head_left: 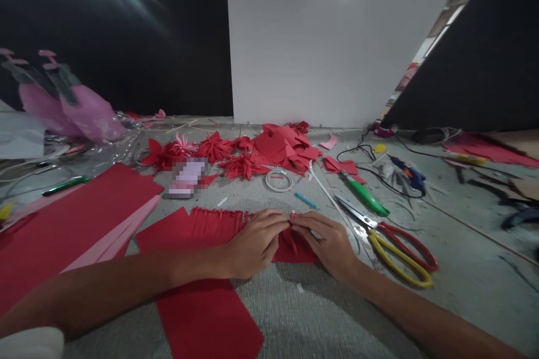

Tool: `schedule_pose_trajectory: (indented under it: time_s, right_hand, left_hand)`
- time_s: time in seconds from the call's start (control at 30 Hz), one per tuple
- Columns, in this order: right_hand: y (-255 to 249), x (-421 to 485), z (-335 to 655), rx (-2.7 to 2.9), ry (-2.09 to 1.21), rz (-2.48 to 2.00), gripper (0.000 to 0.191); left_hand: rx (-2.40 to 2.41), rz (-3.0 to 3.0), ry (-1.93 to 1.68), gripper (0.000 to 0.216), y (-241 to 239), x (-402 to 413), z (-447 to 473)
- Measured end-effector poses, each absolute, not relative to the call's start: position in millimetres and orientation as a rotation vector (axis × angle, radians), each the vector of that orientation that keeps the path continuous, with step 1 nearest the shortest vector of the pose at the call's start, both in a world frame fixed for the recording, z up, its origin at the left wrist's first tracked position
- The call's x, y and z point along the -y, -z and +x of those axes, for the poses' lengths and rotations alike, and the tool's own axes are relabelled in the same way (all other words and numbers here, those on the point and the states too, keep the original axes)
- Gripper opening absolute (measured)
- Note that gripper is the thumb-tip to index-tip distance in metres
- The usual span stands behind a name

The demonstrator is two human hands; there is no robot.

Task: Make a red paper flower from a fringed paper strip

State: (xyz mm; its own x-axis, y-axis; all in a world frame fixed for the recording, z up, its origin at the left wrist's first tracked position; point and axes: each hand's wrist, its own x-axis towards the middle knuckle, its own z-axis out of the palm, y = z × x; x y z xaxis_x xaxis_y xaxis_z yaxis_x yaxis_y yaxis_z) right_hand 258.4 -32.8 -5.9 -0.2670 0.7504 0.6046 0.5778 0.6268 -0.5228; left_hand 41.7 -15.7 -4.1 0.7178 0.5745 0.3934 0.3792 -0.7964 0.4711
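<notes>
A red paper strip, cut into a fringe, lies in front of me on the grey surface. Along its far edge the fingertips of my left hand are pressed together on the strip. Close beside it, almost touching, my right hand pinches the same far edge; my fingers hide the exact spot. Beneath my left forearm a plain red sheet reaches toward me. Scissors with one red and one yellow handle lie right of my right hand. A roll of white tape sits just beyond the strip.
Red paper flowers and cut red scraps are heaped at the back. Large red sheets spread at left. On the right are a green-handled cutter, a blue glue gun and cables. A white board stands behind.
</notes>
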Motion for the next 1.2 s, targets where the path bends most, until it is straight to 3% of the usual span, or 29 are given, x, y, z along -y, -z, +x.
schedule_pose_trajectory:
  time_s: [1.2]
  right_hand:
    - [9.0,31.6,258.0,2.050,-0.238,-1.064,0.025]
  left_hand:
    - [-0.638,2.605,-0.717,0.042,5.1,15.9,42.8]
